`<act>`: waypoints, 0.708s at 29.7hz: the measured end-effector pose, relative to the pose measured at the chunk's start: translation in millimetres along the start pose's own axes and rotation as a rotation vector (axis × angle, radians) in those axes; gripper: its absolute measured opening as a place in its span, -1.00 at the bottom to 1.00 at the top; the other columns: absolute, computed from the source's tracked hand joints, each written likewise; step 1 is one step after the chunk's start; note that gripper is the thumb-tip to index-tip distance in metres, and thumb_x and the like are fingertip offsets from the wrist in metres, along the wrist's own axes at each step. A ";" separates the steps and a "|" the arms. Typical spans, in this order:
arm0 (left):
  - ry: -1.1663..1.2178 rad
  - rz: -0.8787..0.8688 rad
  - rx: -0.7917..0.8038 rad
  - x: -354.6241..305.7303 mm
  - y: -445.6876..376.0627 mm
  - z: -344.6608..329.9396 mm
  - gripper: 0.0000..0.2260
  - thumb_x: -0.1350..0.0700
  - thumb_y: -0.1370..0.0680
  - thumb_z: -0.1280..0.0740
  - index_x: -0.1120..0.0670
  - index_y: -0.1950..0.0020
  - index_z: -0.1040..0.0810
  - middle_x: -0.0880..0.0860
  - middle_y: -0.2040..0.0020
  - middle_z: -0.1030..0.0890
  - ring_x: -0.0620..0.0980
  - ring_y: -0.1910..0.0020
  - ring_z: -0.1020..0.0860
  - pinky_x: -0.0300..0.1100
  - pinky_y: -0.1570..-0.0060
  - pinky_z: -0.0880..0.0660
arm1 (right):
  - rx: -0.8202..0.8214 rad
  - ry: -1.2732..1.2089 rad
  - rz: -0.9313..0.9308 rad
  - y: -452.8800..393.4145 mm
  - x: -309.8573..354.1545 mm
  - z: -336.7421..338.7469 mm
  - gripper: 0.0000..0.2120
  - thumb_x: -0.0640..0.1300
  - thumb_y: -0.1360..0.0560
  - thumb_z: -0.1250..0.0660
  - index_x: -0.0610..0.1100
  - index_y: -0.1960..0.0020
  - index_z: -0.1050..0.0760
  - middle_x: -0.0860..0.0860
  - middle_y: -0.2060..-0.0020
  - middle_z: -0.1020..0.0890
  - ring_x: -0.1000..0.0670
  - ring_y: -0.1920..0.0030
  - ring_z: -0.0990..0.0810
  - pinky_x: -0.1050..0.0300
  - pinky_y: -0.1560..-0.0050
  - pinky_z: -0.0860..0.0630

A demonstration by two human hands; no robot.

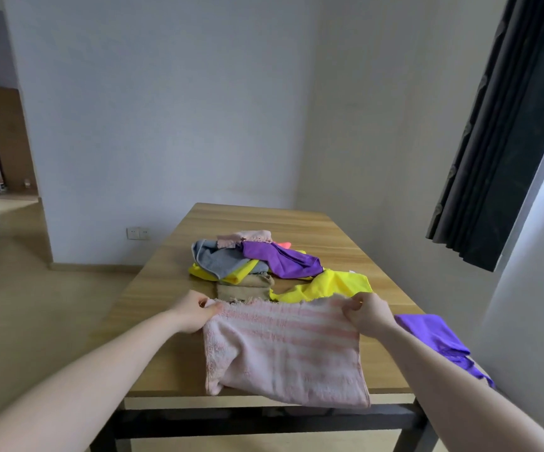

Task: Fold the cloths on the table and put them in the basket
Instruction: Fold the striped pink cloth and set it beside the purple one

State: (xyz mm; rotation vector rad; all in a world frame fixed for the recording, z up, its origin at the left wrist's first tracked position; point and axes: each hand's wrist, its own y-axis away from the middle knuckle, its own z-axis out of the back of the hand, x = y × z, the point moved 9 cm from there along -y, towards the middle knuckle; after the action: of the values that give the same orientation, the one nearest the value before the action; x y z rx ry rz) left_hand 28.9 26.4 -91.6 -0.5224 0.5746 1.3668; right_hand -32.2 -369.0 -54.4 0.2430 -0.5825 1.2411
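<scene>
You're in the middle of folding the pink striped towel right now. Your left hand pinches its far left corner and your right hand pinches the far right one, fingers curled tight on the fabric at both ends, so the top edge is stretched between them just above the tabletop. The rest of the towel sags down onto the near edge, and its lower hem hangs a little over the front.

Looks to me like the next move is bringing those two corners toward you and laying them on the near hem, keeping the edges lined up. It's terry, thick and fuzzy with a frayed top edge, so it should hold a crease okay but will bulk up fast.

Behind it there's still a loose heap to get through: a yellow cloth just past the towel, a purple cloth, a grey towel, a tan one and a pale pink one at the back. The thin yellow and purple ones look slick and floppy, probably slidey when you fold them. Another purple cloth is draped off the right edge.

No basket anywhere in view, so you've got a long way to go.
</scene>
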 end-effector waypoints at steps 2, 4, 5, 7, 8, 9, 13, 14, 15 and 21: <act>0.026 0.010 -0.040 11.7 -7.0 -2.8 -0.50 -0.12 -0.60 -0.36 0.01 0.38 -0.17 -0.04 0.43 -0.16 0.02 0.39 -0.19 -0.10 0.24 -0.12 | -0.018 -0.028 -0.005 -3.9 -0.7 -10.3 -0.90 -0.06 -0.57 -0.29 -0.06 0.07 -0.52 -0.06 0.14 -0.62 -0.19 0.06 -0.56 0.13 0.15 -0.39; 0.013 -0.005 -0.084 16.3 -9.6 -4.5 -0.51 -0.13 -0.60 -0.36 0.02 0.37 -0.18 -0.04 0.43 -0.17 0.01 0.39 -0.20 -0.11 0.27 -0.11 | -0.028 -0.036 -0.022 -6.6 -6.2 -20.2 -0.89 -0.08 -0.56 -0.29 -0.06 0.12 -0.51 -0.06 0.16 -0.63 -0.17 0.11 -0.54 0.12 0.18 -0.40; 0.009 -0.004 -0.106 17.5 -9.7 -5.7 -0.51 -0.13 -0.59 -0.37 0.02 0.36 -0.19 -0.03 0.43 -0.18 0.01 0.40 -0.21 -0.10 0.29 -0.10 | -0.033 -0.041 -0.033 -6.2 -10.0 -24.8 -0.88 -0.09 -0.55 -0.30 -0.06 0.16 -0.50 -0.05 0.16 -0.64 -0.16 0.12 -0.54 0.12 0.19 -0.40; 0.006 0.005 -0.162 20.1 -10.3 -6.7 -0.52 -0.14 -0.59 -0.38 0.03 0.35 -0.21 -0.03 0.43 -0.21 0.00 0.42 -0.22 -0.09 0.34 -0.10 | -0.048 -0.064 -0.048 -5.2 -17.8 -32.9 -0.87 -0.12 -0.54 -0.31 -0.02 0.19 -0.48 -0.03 0.16 -0.64 -0.17 0.10 -0.57 0.11 0.18 -0.41; -0.001 0.014 -0.186 21.8 -10.7 -7.7 -0.52 -0.15 -0.58 -0.38 0.03 0.35 -0.22 -0.03 0.44 -0.23 0.00 0.43 -0.24 -0.10 0.35 -0.13 | -0.060 -0.077 -0.051 -4.2 -21.7 -36.4 -0.89 -0.12 -0.54 -0.31 -0.02 0.17 -0.49 -0.02 0.16 -0.63 -0.18 0.06 -0.59 0.11 0.17 -0.41; -0.011 0.021 -0.210 22.2 -9.5 -6.5 -0.52 -0.18 -0.57 -0.38 0.02 0.35 -0.24 -0.04 0.45 -0.26 0.00 0.44 -0.27 -0.11 0.35 -0.17 | -0.074 -0.090 -0.046 -2.6 -22.8 -36.8 -0.91 -0.12 -0.55 -0.31 -0.03 0.14 -0.51 -0.01 0.16 -0.61 -0.19 0.03 -0.60 0.10 0.16 -0.41; -0.046 0.045 -0.284 26.8 -8.4 -10.9 -0.54 -0.25 -0.55 -0.36 0.01 0.36 -0.33 -0.07 0.49 -0.35 0.00 0.46 -0.37 -0.15 0.38 -0.25 | -0.156 -0.120 -0.021 -0.9 -27.1 -39.9 -0.87 -0.07 -0.58 -0.28 -0.05 0.12 -0.52 -0.09 0.11 -0.67 -0.24 0.02 -0.60 0.07 0.16 -0.42; -0.055 0.044 -0.311 27.1 -7.3 -11.7 -0.55 -0.26 -0.55 -0.36 0.01 0.36 -0.36 -0.07 0.49 -0.37 -0.01 0.46 -0.39 -0.17 0.39 -0.26 | -0.180 -0.130 -0.021 0.0 -28.4 -40.5 -0.86 -0.05 -0.60 -0.27 -0.05 0.10 -0.53 -0.10 0.09 -0.69 -0.25 0.02 -0.60 0.06 0.16 -0.43; -0.054 0.044 -0.339 28.2 -6.2 -12.7 -0.56 -0.27 -0.54 -0.35 0.01 0.34 -0.40 -0.08 0.49 -0.41 -0.02 0.47 -0.41 -0.18 0.41 -0.28 | -0.203 -0.140 -0.027 1.2 -30.4 -42.5 -0.86 -0.03 -0.61 -0.26 -0.05 0.05 -0.54 -0.11 0.06 -0.69 -0.25 0.01 -0.61 0.05 0.15 -0.43; 0.061 0.078 -0.399 34.3 -2.9 -7.6 -0.75 -0.26 -0.52 -0.36 -0.10 0.10 -0.54 -0.17 0.16 -0.62 -0.13 0.19 -0.60 -0.14 0.21 -0.55 | -0.301 -0.225 -0.016 10.4 -35.2 -43.7 -0.72 0.06 -0.57 -0.31 -0.06 -0.20 -0.56 -0.01 -0.09 -0.68 -0.15 -0.09 -0.60 0.08 0.03 -0.41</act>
State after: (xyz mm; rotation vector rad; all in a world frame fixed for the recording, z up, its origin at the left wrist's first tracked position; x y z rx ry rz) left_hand 34.9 46.6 -119.8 -0.8733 0.3736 1.5526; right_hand -36.7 -373.5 -111.2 0.1342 -0.9503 1.1005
